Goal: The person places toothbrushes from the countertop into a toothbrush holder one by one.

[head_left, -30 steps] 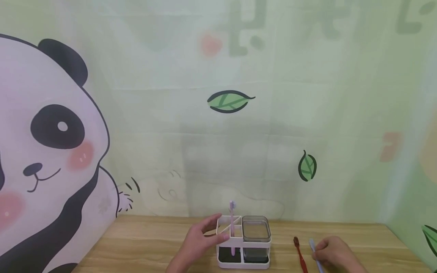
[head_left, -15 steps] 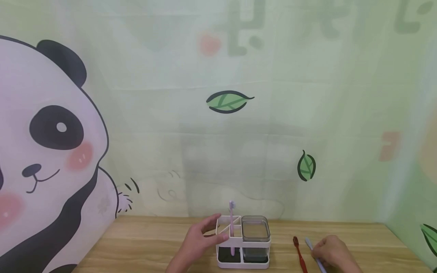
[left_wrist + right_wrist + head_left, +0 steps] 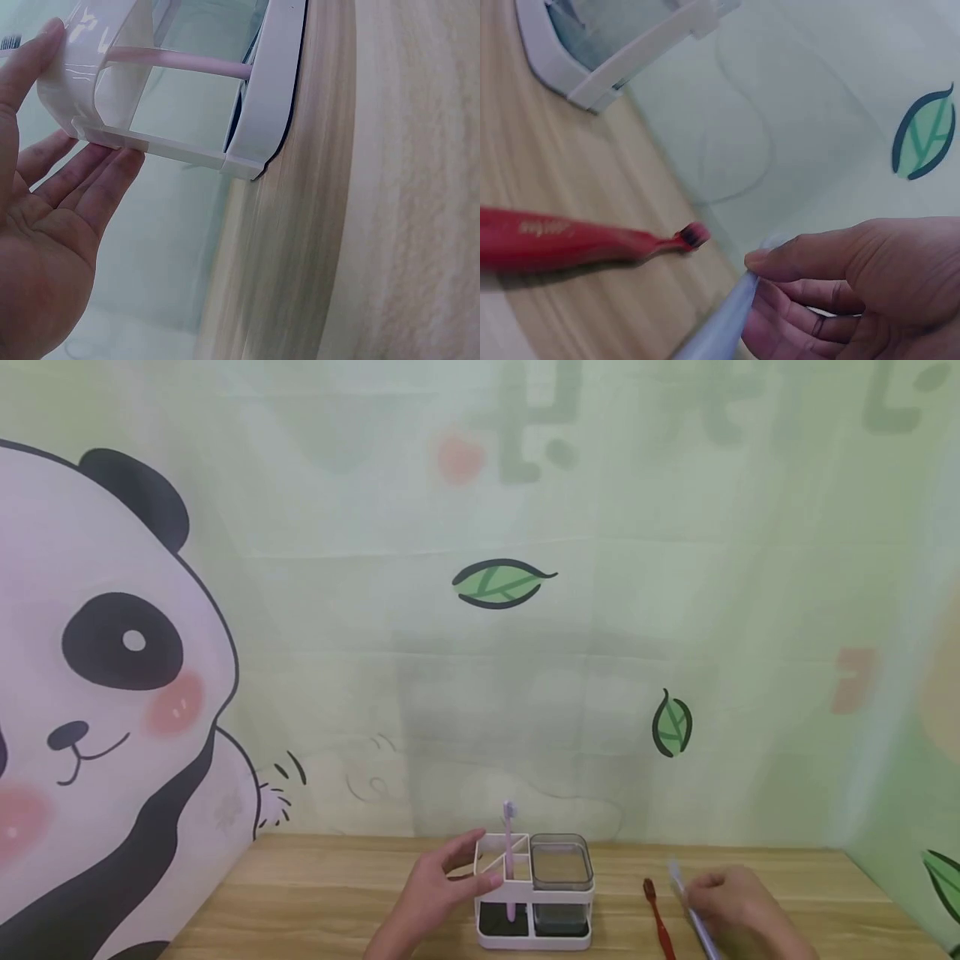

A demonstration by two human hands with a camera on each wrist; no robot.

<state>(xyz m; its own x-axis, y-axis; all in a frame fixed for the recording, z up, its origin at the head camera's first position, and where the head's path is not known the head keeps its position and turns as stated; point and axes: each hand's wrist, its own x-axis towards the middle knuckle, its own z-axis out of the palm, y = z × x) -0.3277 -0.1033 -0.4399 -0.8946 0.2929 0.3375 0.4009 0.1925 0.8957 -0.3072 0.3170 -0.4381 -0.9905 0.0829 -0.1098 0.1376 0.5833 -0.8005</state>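
Note:
My left hand (image 3: pixel 435 887) steadies the left side of a white toothbrush holder (image 3: pixel 555 897), its thumb on the front of the upper frame and its fingers round the side. A pink toothbrush (image 3: pixel 509 843) stands upright in one of the holder's slots, head up. To the right, my right hand (image 3: pixel 733 900) pinches a pale blue toothbrush (image 3: pixel 724 322) between thumb and fingers. Its head is blurred in the head view. Just left of that hand, a red toothbrush (image 3: pixel 656 908) lies on the table, with its dark bristles toward the wall.
A clear grey cup (image 3: pixel 562 887) sits in the holder's right half. The wooden table (image 3: pixel 322 893) ends at a pale green backdrop (image 3: pixel 337 610) printed with a panda and leaves.
The pale blue toothbrush first swings its head left toward the red one, then lifts slightly with my right hand. My left hand and the holder stay in place.

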